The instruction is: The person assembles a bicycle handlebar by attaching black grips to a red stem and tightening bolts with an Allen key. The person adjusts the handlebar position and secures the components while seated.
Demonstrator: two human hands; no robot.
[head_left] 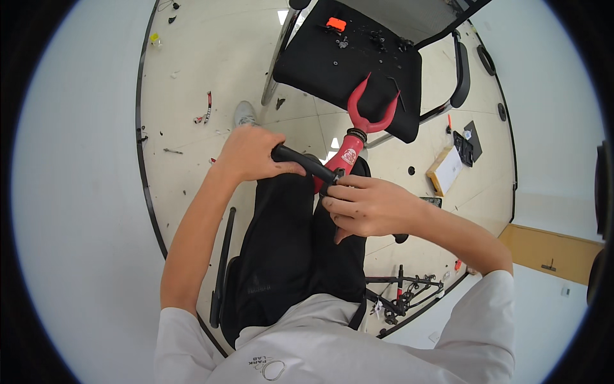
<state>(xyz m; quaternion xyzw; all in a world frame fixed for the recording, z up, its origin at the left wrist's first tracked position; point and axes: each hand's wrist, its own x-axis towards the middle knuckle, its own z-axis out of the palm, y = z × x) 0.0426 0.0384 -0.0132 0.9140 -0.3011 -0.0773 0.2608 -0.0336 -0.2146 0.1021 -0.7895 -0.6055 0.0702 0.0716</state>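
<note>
Gripping a black bar (312,166), smooth and round, in the left hand (246,153), with thumb on the near side and index finger on the far. Curving the fingers of the right hand (371,208) over a small clamp (339,174) at the bar's other end; hard to tell whether closed tight on it, with the contact hidden beneath the fingers. Showing, just beyond the right hand, a glossy red fork (350,152) with a round tube, a dark ribbed collar (356,134) and two curved prongs, tapered to points and aimed away from both hands. Seated in matte black trousers (281,237), with a pale shoe (245,114) just past the left hand. Facing, farther beyond the right hand, a chair (307,64) with a flat black seat and metal legs. Displaying on that seat an orange block (336,24), small dark parts (378,41) and a thin, bent hex key (401,99). Surrounded by shiny tiles (192,70), with a curved red-and-black piece (208,109) beyond and left of the left hand. Taking in, right of the right hand, a white-topped slab (448,171) with tan edges; nearer the body, a slim-tubed bike frame (401,291).
</note>
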